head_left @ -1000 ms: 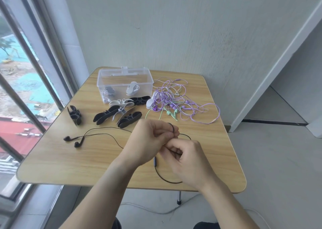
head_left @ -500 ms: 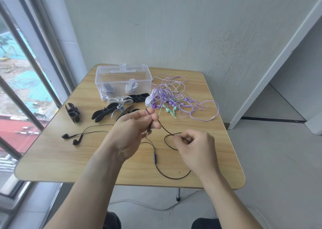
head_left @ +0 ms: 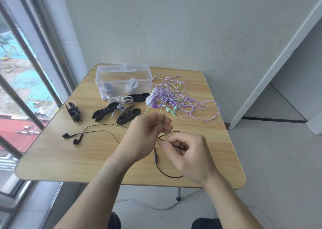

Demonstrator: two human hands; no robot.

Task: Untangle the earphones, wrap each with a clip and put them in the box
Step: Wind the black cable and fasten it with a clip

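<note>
Since half a second ago the left hand (head_left: 148, 136) has dropped toward the right hand (head_left: 188, 155), closing the gap between them; the cable slack between the two has shortened to a small loop.

The black earphones (head_left: 73, 138) lie on the tabletop (head_left: 52, 159), buds well to the left, cord running rightward behind the left hand. Left grip: fingers curled, cord looped round a fingertip. Right grip: thumb and forefinger pinching the cord just beside the left hand, plug end trailing below. Cord's long axis runs left to right; the left hand is nearer the buds. Black clips (head_left: 111, 113) wait beyond, the box (head_left: 149, 75) behind them, the purple tangle (head_left: 176, 99) beside it.
</note>
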